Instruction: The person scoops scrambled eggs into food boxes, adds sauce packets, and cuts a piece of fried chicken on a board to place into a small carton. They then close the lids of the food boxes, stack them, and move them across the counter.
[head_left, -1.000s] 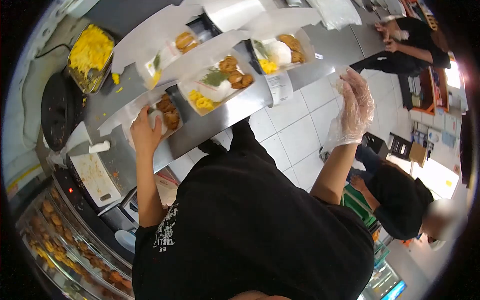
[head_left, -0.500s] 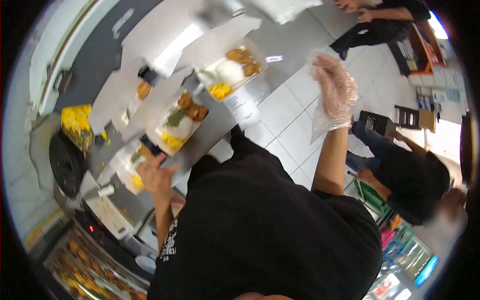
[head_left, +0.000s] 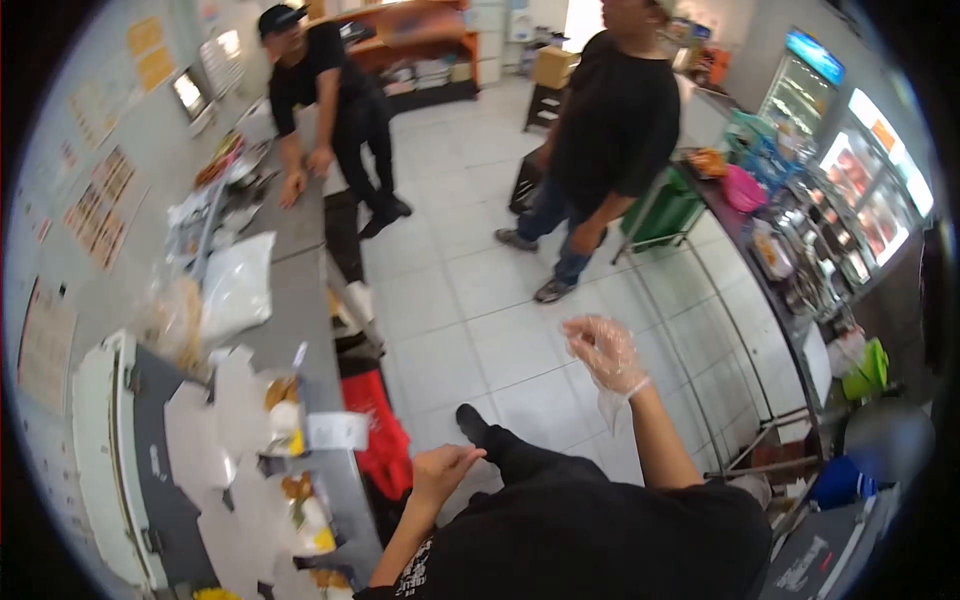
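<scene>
My right hand [head_left: 607,355] is raised over the tiled floor in a loose clear plastic glove. Its fingers curl toward the thumb, and I see nothing in them. My left hand [head_left: 445,473] is bare and beside the counter edge, with thumb and fingers pressed together and no object visible. Nearest to it on the counter is a white paper slip [head_left: 338,431]. Left of the slip, an open white box [head_left: 252,418] contains fried pieces, white rice and something yellow. Another open food box [head_left: 262,512] stands closer, and a third is partly visible at the bottom edge.
A grey counter [head_left: 300,300] runs along the left, bearing a white plastic bag [head_left: 238,285]. One person [head_left: 335,105] leans at its far end; another [head_left: 615,130] stands on the tiles. To the right is a dark counter [head_left: 745,245] with a pink bowl [head_left: 742,187] and metalware.
My view has swung up and around toward the room. The left hand has left the food boxes and its spread fingers have closed together. The gloved right hand's fingers are more curled.
</scene>
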